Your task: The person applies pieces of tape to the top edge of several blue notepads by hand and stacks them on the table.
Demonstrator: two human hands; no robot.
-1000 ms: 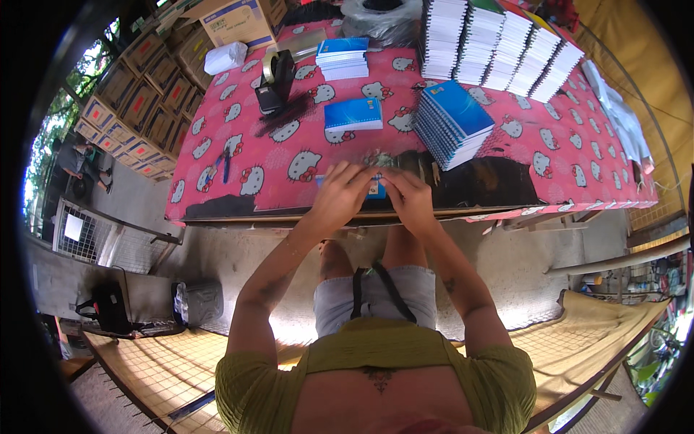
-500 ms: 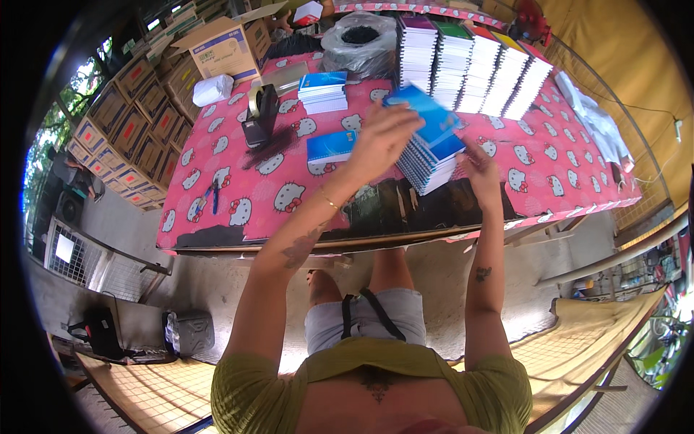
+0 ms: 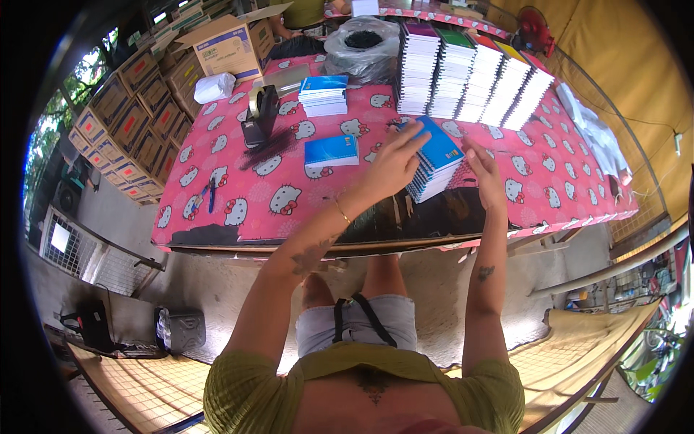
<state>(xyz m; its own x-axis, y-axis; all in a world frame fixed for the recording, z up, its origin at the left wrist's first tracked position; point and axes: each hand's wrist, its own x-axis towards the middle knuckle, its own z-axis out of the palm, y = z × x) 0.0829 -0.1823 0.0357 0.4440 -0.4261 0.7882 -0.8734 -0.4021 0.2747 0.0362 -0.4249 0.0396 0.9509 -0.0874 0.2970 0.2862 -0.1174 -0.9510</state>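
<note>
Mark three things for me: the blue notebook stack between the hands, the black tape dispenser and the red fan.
Blue notebook stack [image 3: 439, 150]: head view, on its top cover.
Black tape dispenser [image 3: 262, 123]: head view, on its body.
Red fan [image 3: 533, 32]: head view, on its round head.

Pink table [image 3: 238, 173], blue notebooks [image 3: 439, 153], tape dispenser [image 3: 258, 132]

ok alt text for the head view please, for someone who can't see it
A person's bare left hand and right hand flank a stack of blue-covered spiral notebooks on a pink cat-patterned table. Beyond stand taller notebook stacks with colourful covers; a black tape dispenser sits left.
</note>
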